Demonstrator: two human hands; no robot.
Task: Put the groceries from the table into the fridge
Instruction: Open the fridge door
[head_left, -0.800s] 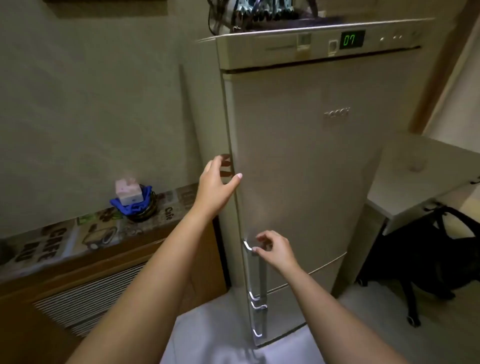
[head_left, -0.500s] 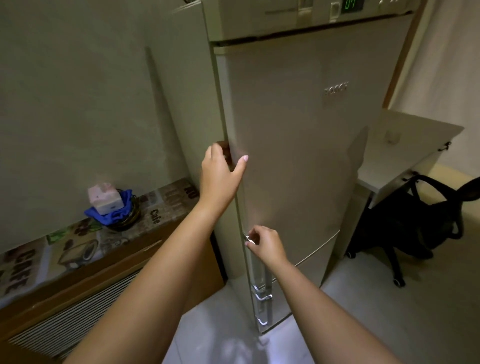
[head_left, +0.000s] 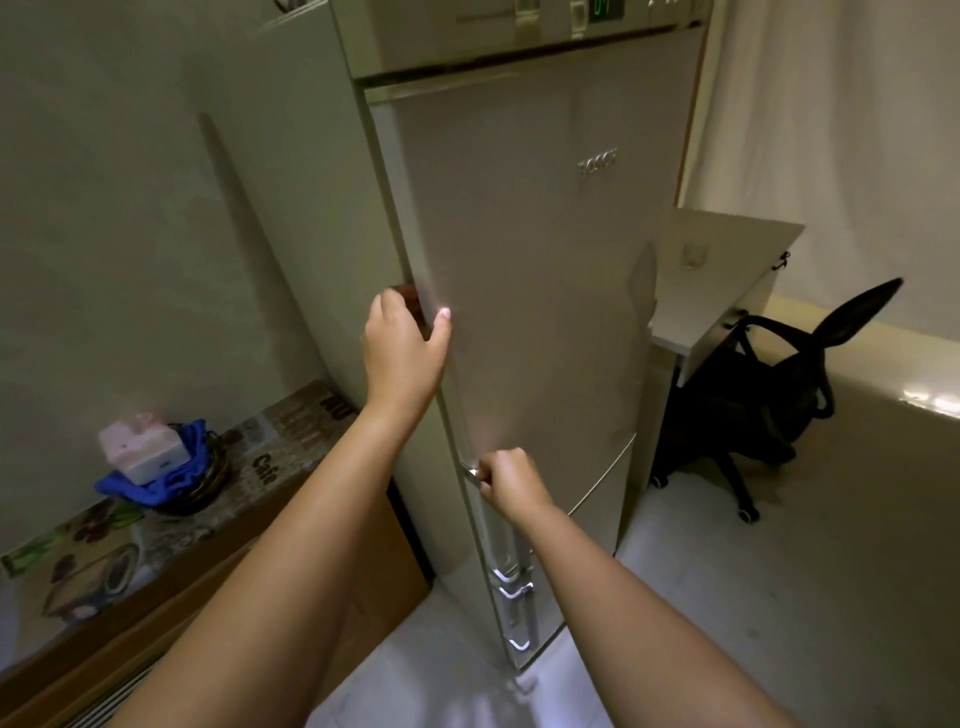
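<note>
A tall pale fridge (head_left: 540, 270) fills the middle of the view, its upper door looking shut. My left hand (head_left: 402, 353) grips the door's left edge at mid height, fingers wrapped behind it and thumb on the front. My right hand (head_left: 506, 480) is closed around the top of the vertical metal door handle (head_left: 493, 525) lower down. No groceries are in sight.
A low wooden cabinet with a printed cover (head_left: 156, 525) stands at the left, bearing a pink box (head_left: 143, 452) on a blue cloth in a dark basket. A white desk (head_left: 722, 275) and a black office chair (head_left: 763, 395) stand right of the fridge. Pale tile floor lies below.
My right hand has closed around the handle's top. My left hand has wrapped tighter onto the door edge. The view has dropped and swung right, showing more of the chair.
</note>
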